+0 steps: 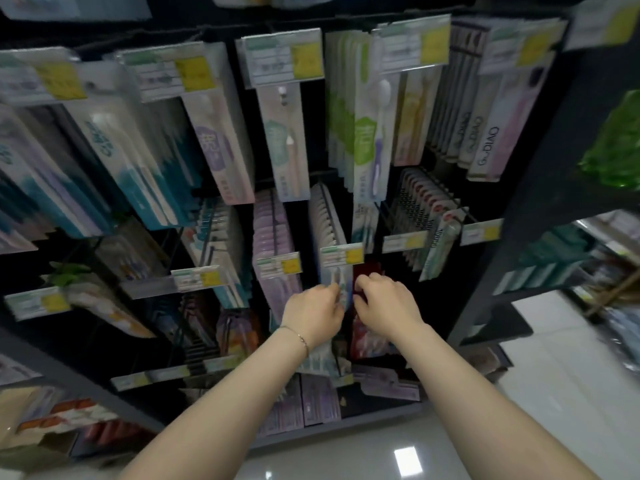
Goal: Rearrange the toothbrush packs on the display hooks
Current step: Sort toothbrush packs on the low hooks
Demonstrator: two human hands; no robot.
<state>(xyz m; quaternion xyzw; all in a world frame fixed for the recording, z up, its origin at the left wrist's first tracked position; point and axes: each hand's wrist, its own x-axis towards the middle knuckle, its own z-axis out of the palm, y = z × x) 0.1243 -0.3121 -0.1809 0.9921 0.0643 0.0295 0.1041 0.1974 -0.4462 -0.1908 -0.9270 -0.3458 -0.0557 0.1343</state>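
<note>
Many toothbrush packs hang on hooks of a black display rack (512, 209). In the middle row, a stack of white and blue packs (327, 223) hangs behind a price tag (342, 254). My left hand (313, 315) pinches the lower edge of the front pack of that stack (341, 289). My right hand (384, 303) is just to the right, fingers curled on a dark red pack (367, 271) hanging beside it. The frame is blurred, so the grips are not sharp.
Purple packs (273, 230) hang left of my hands, red and white packs (426, 209) to the right. Taller packs fill the top row with yellow price tags (284, 58). More packs hang below my wrists. A glossy floor (450, 438) lies under the rack.
</note>
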